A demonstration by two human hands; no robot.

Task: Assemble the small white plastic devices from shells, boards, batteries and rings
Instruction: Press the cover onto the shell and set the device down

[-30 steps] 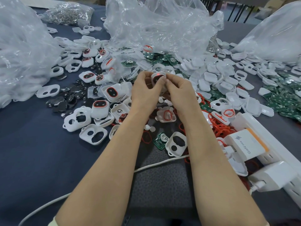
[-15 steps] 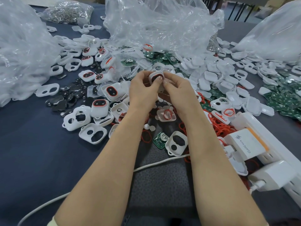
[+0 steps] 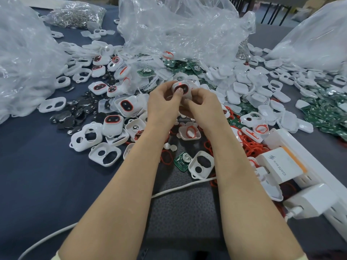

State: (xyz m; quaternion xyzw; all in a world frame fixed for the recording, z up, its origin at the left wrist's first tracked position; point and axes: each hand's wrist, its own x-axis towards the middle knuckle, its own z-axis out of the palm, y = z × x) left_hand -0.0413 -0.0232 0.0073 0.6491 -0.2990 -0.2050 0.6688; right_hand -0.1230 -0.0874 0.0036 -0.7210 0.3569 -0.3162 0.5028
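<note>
The left hand [image 3: 162, 102] and right hand [image 3: 203, 106] meet above the middle of the table [image 3: 37, 166], both curled round one device [image 3: 181, 87]. The left thumb presses on its dark oval window, and the right fingers wrap its right side. The device is lifted clear of the heap. Its red-ringed face is turned up toward the camera, its long axis runs roughly left to right, and a small red dot shows at its far edge.

Just below the hands lies a shell [image 3: 189, 132] with a red ring in it. Nearer the person lie a single board [image 3: 181, 161] and an open front shell [image 3: 201, 165]. Loose rings [image 3: 251, 146] pile up to the right, beside a charger [image 3: 281, 164]. To the left sit closed devices [image 3: 112, 122], face up, and dark batteries [image 3: 75, 113] beyond them. More boards [image 3: 328, 113] spread at the far right. A crumpled bag [image 3: 178, 25] rises behind the hands. A white cable [image 3: 178, 188] crosses under the forearms.
</note>
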